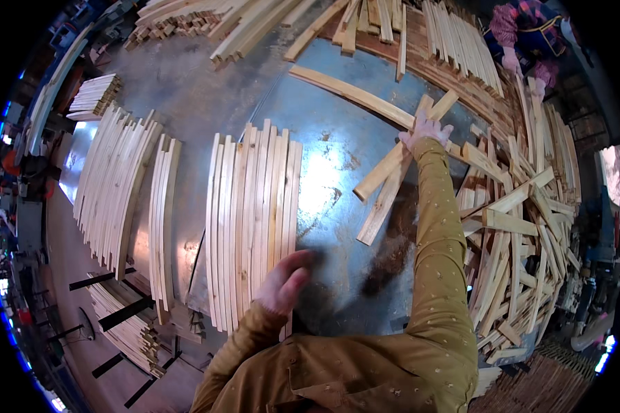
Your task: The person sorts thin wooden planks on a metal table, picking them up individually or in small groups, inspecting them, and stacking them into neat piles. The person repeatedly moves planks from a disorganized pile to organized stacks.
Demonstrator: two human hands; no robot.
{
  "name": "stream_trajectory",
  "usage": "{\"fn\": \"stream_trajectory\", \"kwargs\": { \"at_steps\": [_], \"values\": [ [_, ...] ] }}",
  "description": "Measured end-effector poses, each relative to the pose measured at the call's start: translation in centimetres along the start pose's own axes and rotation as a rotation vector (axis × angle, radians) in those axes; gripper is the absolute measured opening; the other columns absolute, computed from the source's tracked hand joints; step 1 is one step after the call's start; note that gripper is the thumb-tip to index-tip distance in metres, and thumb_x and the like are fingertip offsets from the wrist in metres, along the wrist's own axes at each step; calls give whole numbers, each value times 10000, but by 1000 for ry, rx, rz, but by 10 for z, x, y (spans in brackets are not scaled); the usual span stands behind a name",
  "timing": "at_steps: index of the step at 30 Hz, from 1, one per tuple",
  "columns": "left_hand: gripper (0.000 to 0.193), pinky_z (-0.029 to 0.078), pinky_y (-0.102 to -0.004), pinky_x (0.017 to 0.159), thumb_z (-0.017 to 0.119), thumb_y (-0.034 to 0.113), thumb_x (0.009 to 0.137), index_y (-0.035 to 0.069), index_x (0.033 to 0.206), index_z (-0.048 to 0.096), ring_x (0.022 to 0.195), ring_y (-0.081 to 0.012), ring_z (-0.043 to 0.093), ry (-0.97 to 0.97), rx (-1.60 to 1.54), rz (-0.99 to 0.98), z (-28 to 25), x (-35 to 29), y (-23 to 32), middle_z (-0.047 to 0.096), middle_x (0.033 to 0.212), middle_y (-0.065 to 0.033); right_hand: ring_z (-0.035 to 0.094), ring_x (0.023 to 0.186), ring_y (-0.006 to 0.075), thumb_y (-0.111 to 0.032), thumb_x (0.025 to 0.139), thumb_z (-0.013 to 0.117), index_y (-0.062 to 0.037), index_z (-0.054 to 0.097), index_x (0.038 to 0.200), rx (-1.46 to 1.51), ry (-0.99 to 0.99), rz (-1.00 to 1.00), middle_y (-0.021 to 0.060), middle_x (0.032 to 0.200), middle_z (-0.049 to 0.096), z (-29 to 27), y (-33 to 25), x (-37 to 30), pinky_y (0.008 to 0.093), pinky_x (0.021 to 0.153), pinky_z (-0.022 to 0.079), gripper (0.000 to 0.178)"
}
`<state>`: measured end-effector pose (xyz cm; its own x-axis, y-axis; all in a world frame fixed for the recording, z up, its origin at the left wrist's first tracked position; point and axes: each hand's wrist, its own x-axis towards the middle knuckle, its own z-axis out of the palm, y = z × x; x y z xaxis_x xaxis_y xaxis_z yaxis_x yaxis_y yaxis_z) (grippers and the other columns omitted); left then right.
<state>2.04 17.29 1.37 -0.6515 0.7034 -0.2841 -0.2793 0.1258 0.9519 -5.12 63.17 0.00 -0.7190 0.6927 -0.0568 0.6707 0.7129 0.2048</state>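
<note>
My right hand (427,132) reaches out to the far right, its fingers spread over several crossed wooden strips. Two of these, a wooden strip (382,172) and another strip (381,212), slant toward me from under the hand. A longer strip (351,92) runs from there to the far left. The palm and the grip, if any, are hidden. My left hand (282,283) hovers beside the near right end of a row of pale wooden strips (251,206) lying side by side. Its fingers are apart, slightly blurred, and hold nothing I can see.
A jumbled heap of wooden strips (510,255) fills the right side. More bundles lie at left, such as a stack of strips (114,186) and a narrow bundle (162,220). All this rests on a shiny metal table (324,165). A co-worker (530,34) handles strips at far right.
</note>
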Motion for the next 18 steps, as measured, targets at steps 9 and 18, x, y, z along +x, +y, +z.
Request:
{"fn": "stream_trajectory", "kwargs": {
  "at_steps": [9,18],
  "values": [
    [461,489,-302,846,624,276,944,3,1306,543,952,-166,598,-179,-486,-346,56,129,-48,640,1039,-55,543,1260,335,-657,928,390,-97,560,1347,549,-539,-62,237,1330,573,-22,-62,-171,429,1069,412,719],
    [670,535,-267,768,735,298,837,28,1393,476,887,-162,634,-258,-734,-245,27,48,-17,636,1033,-36,538,1223,296,-467,822,697,-67,254,1502,383,3,579,207,1326,519,56,-89,-98,532,1009,427,905]
  ]
}}
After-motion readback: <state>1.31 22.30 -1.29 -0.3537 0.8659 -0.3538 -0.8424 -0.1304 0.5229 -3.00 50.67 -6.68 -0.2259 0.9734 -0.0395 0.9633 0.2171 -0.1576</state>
